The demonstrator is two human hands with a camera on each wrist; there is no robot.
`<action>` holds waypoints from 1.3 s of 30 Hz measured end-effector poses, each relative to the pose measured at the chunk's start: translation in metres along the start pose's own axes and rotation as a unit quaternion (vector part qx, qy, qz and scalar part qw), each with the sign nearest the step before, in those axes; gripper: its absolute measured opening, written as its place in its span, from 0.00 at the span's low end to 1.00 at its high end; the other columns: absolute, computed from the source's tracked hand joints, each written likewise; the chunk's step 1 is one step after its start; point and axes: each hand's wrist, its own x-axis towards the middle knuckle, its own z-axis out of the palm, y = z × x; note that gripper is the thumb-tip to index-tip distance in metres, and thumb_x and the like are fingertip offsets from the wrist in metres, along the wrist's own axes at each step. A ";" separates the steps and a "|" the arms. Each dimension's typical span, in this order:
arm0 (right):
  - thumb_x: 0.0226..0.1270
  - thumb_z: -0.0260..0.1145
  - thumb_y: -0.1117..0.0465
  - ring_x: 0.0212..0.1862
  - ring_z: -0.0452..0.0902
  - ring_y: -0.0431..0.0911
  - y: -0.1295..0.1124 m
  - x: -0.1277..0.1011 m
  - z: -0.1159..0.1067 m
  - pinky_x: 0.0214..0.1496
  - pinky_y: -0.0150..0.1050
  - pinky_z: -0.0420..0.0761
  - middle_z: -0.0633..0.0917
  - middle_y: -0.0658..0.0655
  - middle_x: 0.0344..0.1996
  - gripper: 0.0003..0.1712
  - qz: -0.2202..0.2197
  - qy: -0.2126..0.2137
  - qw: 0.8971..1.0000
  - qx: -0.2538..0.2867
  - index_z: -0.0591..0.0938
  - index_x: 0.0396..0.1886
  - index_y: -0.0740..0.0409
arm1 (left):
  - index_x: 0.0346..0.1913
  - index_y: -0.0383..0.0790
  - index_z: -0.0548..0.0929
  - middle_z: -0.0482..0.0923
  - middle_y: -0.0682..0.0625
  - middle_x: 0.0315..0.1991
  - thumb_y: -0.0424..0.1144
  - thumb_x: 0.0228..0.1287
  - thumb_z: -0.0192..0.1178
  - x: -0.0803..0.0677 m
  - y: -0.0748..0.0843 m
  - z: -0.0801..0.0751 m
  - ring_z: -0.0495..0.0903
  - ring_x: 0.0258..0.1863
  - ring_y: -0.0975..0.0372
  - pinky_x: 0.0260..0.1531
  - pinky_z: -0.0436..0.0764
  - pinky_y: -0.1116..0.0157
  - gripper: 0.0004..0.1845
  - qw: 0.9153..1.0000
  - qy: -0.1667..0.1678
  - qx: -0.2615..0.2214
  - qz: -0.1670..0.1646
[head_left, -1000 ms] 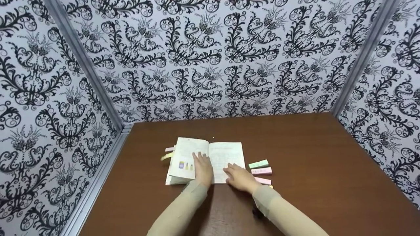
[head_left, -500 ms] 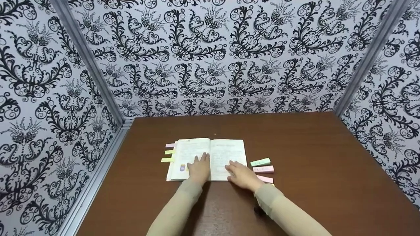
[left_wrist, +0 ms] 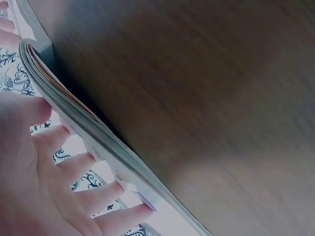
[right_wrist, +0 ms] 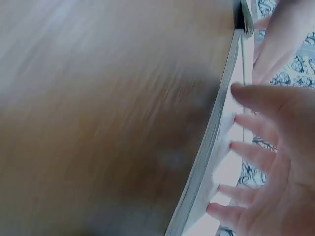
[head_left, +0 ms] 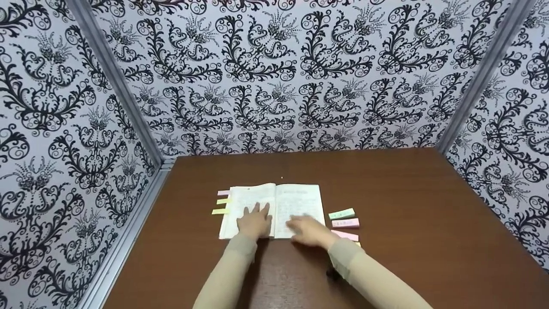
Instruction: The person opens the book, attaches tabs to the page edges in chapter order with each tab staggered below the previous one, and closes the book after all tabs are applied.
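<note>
One open book (head_left: pixel 302 199), three paper tabs (head_left: pixel 221 211) at its left edge, lies on the tabletop (head_left: pixel 407 206), left hand (head_left: pixel 254 224) spread on its left half, right hand (head_left: pixel 311 232) extended over its right, neither grasping.

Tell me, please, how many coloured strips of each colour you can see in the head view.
Pinkish strips: 3
Yellowish strips: 3, one barely showing past the right sleeve
Green strip: 1
Total: 7
</note>
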 end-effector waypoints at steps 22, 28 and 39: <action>0.69 0.57 0.39 0.70 0.60 0.57 -0.026 0.044 0.008 0.63 0.71 0.56 0.67 0.54 0.70 0.38 0.043 -0.027 0.998 -0.027 0.69 0.71 0.55 | 0.72 0.55 0.67 0.64 0.47 0.71 0.49 0.75 0.46 0.003 0.001 0.002 0.61 0.67 0.39 0.54 0.70 0.38 0.25 0.999 0.028 0.031 0.013; 0.70 0.56 0.41 0.70 0.60 0.58 -0.016 0.057 0.008 0.64 0.70 0.56 0.67 0.54 0.70 0.35 0.046 -0.029 0.998 -0.039 0.69 0.71 0.54 | 0.71 0.56 0.68 0.65 0.48 0.70 0.49 0.74 0.47 0.002 0.003 0.002 0.64 0.66 0.40 0.51 0.73 0.40 0.25 0.998 0.033 0.051 0.009; 0.75 0.51 0.45 0.72 0.56 0.56 -0.003 0.075 0.010 0.67 0.68 0.52 0.63 0.53 0.73 0.33 0.060 -0.017 0.998 -0.029 0.65 0.73 0.56 | 0.70 0.60 0.68 0.67 0.51 0.69 0.52 0.73 0.48 0.004 0.001 -0.001 0.68 0.64 0.42 0.42 0.80 0.43 0.24 0.994 0.038 0.098 0.012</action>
